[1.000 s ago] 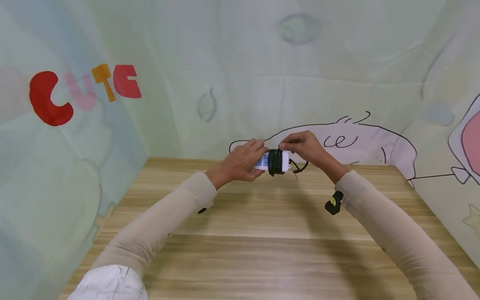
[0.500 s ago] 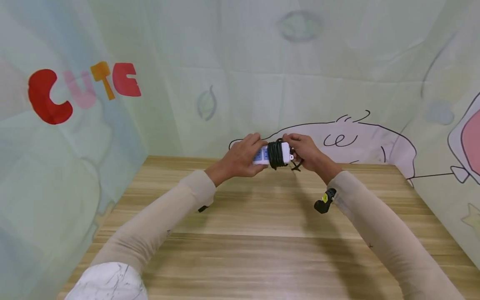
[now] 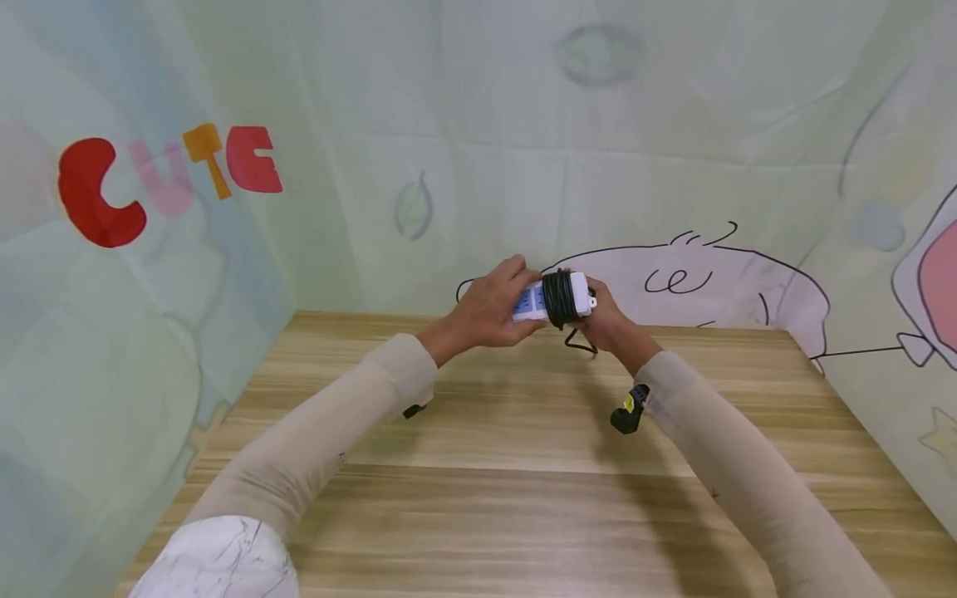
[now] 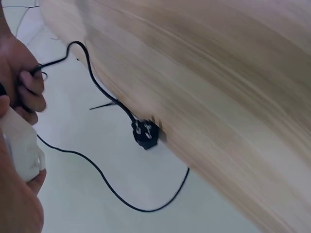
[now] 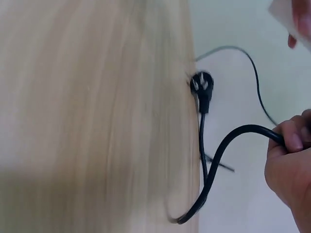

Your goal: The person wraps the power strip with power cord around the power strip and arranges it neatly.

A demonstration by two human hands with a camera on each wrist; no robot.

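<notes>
My left hand (image 3: 489, 307) grips a white power strip (image 3: 580, 294) with blue sockets by its left part, holding it tilted above the table. Black cord (image 3: 559, 299) is wound in several turns around the strip's right part. Behind the strip's right end is my right hand (image 3: 611, 325), its fingers mostly hidden in the head view. In the right wrist view, those fingers curl around the loose stretch of cord (image 5: 243, 130). A black three-pin plug (image 4: 146, 134) hangs at the free end of the cord, as the left wrist view shows.
The wood-grain table (image 3: 478, 515) lies under both arms. A pale printed cloth (image 3: 501, 199) stands behind its far edge and at both sides. A black strap-like piece (image 3: 630, 410) hangs from the right sleeve.
My right hand has moved from above the strip, down its right end, to behind it, carrying the cord round. The strip has risen slightly and shifted right with my left hand.
</notes>
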